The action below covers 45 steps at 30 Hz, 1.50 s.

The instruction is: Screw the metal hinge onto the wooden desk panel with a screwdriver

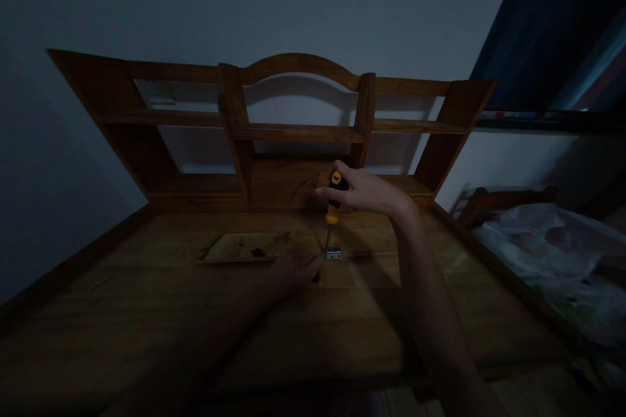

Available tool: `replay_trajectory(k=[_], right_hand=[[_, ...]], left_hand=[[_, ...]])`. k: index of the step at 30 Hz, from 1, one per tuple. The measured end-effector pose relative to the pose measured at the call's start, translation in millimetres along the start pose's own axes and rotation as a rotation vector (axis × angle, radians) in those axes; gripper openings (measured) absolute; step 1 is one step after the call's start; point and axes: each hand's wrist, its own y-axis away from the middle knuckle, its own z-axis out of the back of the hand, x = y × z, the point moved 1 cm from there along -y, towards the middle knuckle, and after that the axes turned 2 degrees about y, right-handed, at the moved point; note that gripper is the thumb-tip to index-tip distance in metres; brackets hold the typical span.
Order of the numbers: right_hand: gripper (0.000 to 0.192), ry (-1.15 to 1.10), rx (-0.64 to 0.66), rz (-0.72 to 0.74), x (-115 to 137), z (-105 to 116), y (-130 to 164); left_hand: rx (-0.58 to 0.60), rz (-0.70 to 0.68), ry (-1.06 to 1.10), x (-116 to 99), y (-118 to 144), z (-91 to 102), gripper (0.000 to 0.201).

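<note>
One screwdriver (333, 199), with a yellow and black handle and a thin metal shaft, is held upright in the right hand (364, 192), whose fingers are closed around the handle. Its tip is set on one small metal hinge (332, 253), a shiny rectangular plate lying just below that hand. The left hand (293, 272) is laid flat and open on the wood, its fingertips just beside the hinge; nothing is gripped in it. The two hands are apart, the right above and the left lower and to the side.

One wooden desk (147, 313) of brown, grained boards is seen beneath both hands. One shallow rectangular recess (244, 246) is cut into it to the left of the left hand; what the dark speck in it is cannot be told. Beyond the hands one wooden hutch (298, 133) is stood, with an arched top rail and three open compartments divided by two uprights. Pale crumpled bedding (538, 241) is seen well to the right.
</note>
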Motion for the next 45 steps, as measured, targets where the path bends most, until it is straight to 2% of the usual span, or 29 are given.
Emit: replay_trajectory(k=[3, 5, 11, 15, 18, 23, 29, 31, 35, 41, 45], right_hand=[[0.029, -0.041, 0.013, 0.070, -1.6, 1.8, 0.2], [0.026, -0.069, 0.019, 0.099, -1.7, 2.4, 0.7], [0.041, -0.041, -0.005, 0.005, 0.3, 1.4, 1.4], [0.027, -0.112, 0.017, 0.071, 1.3, 2.9, 1.2], [0.024, -0.132, 0.015, 0.113, 1.3, 2.6, 0.7], [0.032, -0.093, 0.011, 0.069, 0.2, 0.0, -0.6], [0.026, -0.137, 0.030, 0.147, 1.4, 3.0, 0.2], [0.025, -0.138, 0.028, 0.129, 1.1, 2.0, 0.5], [0.036, -0.116, 0.019, 0.073, 0.1, -1.0, -0.1], [0.028, -0.156, 0.038, 0.117, 0.7, 1.1, -0.3], [0.033, -0.069, 0.020, 0.062, -0.4, 0.3, -0.4]], left_hand=[[-0.011, -0.006, 0.012, 1.2, 1.8, -2.1, 0.012], [-0.013, -0.002, 0.025, 1.1, 2.1, -0.9, 0.013], [-0.012, -0.006, -0.001, -1.1, -0.2, 4.6, 0.012], [-0.019, -0.016, 0.001, -0.7, -0.5, 4.6, 0.010], [-0.005, -0.020, 0.007, -0.8, -0.5, 5.6, 0.009], [-0.010, -0.014, 0.013, -1.2, -1.1, 6.6, 0.011], [0.011, 0.018, 0.024, -1.3, 0.3, 5.3, 0.015], [0.021, 0.024, 0.017, -1.4, 0.9, 4.6, 0.016], [0.050, 0.012, 0.035, -1.0, 0.1, 3.4, 0.012], [0.021, -0.003, 0.034, 0.6, 0.6, 0.4, 0.014], [0.026, 0.002, 0.013, 1.1, 2.6, -2.4, 0.013]])
